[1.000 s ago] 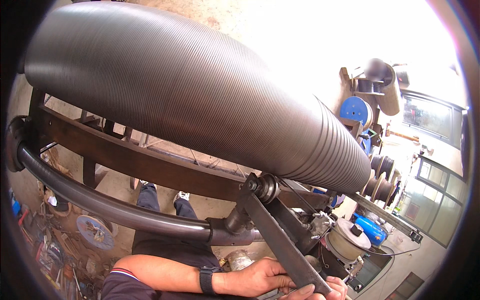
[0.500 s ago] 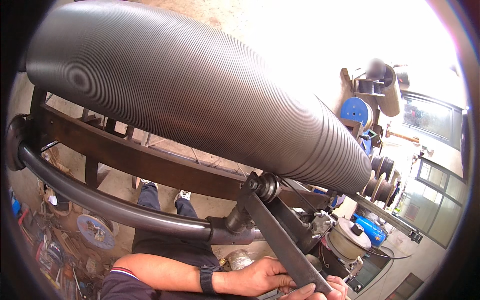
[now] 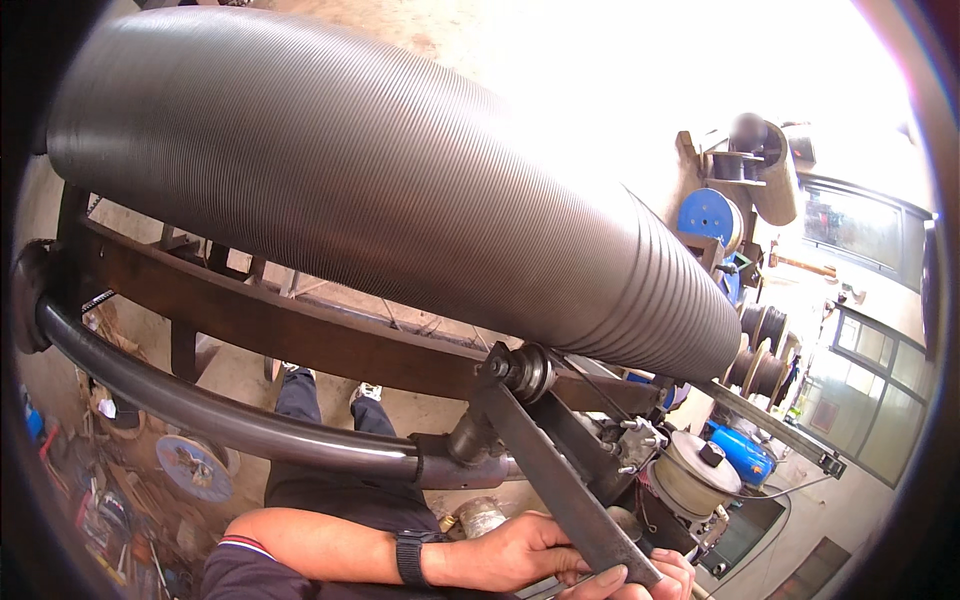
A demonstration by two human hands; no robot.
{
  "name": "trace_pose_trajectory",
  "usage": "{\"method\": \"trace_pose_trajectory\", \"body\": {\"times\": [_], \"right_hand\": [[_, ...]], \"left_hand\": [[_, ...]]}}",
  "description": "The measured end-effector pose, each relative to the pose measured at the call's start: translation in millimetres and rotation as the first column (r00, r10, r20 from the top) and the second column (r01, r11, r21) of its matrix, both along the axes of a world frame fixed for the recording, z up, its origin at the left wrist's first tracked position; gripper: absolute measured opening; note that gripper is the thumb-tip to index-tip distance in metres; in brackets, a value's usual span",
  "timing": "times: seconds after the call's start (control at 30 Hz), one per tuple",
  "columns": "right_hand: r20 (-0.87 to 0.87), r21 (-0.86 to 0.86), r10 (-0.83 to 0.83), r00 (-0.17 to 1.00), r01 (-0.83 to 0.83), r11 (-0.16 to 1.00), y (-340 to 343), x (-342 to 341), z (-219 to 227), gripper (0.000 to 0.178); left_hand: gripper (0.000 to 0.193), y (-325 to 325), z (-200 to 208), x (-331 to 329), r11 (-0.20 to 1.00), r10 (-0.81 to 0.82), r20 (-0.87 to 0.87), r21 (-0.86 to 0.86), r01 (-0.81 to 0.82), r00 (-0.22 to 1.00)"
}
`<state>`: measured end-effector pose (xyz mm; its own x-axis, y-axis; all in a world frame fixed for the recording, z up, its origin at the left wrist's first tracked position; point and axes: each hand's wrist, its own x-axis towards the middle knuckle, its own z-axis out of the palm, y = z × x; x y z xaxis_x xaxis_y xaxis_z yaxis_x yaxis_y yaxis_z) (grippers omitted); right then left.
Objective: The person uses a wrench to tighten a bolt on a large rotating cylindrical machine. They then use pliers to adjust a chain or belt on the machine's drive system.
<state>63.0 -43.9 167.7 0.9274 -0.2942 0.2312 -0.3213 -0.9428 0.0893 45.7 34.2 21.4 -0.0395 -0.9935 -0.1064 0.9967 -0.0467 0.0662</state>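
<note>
A long, finely ribbed grey drum [image 3: 400,190] runs across the view on a dark steel frame [image 3: 300,325]. A flat steel bar [image 3: 560,480] slants down from a pulley [image 3: 525,370] below the drum's right end. My left hand [image 3: 515,555], with a black wristband, is curled around the lower part of the bar. My right hand [image 3: 665,580] grips the bar's bottom end at the picture's lower edge and is mostly cut off.
A thick dark tube [image 3: 200,415] curves below the frame. A cream-coloured spool [image 3: 690,475], blue wire reels [image 3: 710,215] and grooved pulleys [image 3: 760,350] stand to the right. A round disc [image 3: 195,465] and scraps lie on the floor at left. My legs and shoes [image 3: 365,392] show beneath.
The view has shifted slightly; both hands stay on the bar in the same place.
</note>
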Motion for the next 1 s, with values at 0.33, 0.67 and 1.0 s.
{"method": "trace_pose_trajectory", "body": {"times": [0.33,0.67,1.0], "right_hand": [[-0.050,0.074,0.042,0.998,-0.038,0.997,-11,-5,13,0.015],[0.046,0.008,-0.010,0.999,0.010,1.000,-1,6,3,0.017],[0.044,-0.006,0.003,0.999,-0.003,1.000,2,6,2,0.017]], "left_hand": [[0.021,-6,0,2,0.993,0.052,0.026,-0.106,-0.049,0.998],[0.019,-1,-3,2,0.993,0.071,0.093,-0.103,-0.061,0.993],[0.021,1,-2,7,0.993,0.066,0.069,-0.103,-0.059,0.995]]}}
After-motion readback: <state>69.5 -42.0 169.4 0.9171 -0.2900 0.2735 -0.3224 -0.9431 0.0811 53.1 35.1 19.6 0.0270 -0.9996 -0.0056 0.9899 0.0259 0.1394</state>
